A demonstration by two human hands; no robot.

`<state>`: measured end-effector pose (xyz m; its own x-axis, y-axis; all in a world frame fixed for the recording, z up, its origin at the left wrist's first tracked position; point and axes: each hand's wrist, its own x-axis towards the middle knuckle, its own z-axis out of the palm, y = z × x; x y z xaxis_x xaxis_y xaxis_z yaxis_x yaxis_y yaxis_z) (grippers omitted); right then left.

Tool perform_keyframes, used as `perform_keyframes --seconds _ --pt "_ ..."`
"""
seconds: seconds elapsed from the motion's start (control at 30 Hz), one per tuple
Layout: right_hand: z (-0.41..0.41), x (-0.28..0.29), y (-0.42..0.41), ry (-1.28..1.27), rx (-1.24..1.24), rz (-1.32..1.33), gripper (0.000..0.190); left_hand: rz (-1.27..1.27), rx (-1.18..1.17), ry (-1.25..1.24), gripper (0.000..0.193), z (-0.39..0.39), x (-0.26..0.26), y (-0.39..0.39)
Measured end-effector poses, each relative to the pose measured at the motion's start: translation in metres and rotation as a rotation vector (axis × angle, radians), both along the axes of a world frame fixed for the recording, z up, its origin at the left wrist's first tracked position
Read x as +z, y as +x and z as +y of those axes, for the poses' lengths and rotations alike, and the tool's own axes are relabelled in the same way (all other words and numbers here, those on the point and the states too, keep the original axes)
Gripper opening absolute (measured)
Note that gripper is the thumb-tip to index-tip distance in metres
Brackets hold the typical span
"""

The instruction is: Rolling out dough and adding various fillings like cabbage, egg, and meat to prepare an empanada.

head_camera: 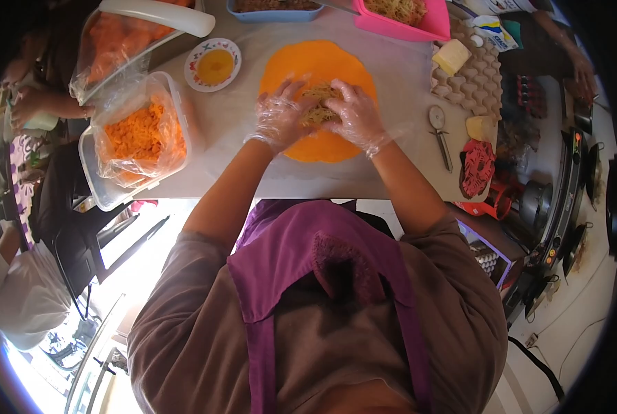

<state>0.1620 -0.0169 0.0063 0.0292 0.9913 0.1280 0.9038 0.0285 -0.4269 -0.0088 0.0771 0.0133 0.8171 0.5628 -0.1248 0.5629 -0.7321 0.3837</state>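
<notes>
A round orange dough sheet lies flat on the table. On its middle sits a small mound of shredded pale filling. My left hand, in a clear plastic glove, rests against the mound's left side with its fingers spread over the dough. From the right, my right hand, gloved the same way, cups the mound with curved, parted fingers. Neither hand lifts anything; the filling stays on the dough between them. Part of the mound is hidden under the fingers.
Left stand a floral-rimmed bowl of yellow liquid and a tub of orange mash. A pink container and blue tray stand behind. Right lie a pastry wheel and egg tray. Other people's hands show at both sides.
</notes>
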Motion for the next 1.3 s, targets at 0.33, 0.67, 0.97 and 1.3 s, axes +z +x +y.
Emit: perform_keyframes --seconds 0.33,0.67,0.97,1.3 --pt "0.009 -0.003 0.006 -0.021 0.04 -0.022 0.032 0.102 -0.055 0.024 0.055 0.008 0.004 0.008" --pt "-0.001 -0.003 -0.001 0.018 0.05 0.037 0.033 0.007 -0.04 -0.079 0.048 0.0 0.004 0.0" --pt "0.004 -0.004 0.0 -0.002 0.06 -0.012 0.034 -0.007 -0.015 -0.058 0.047 0.005 0.0 -0.003" --pt "0.005 -0.003 0.011 0.013 0.114 0.008 0.032 -0.002 -0.01 0.002 0.039 0.002 0.002 -0.004"
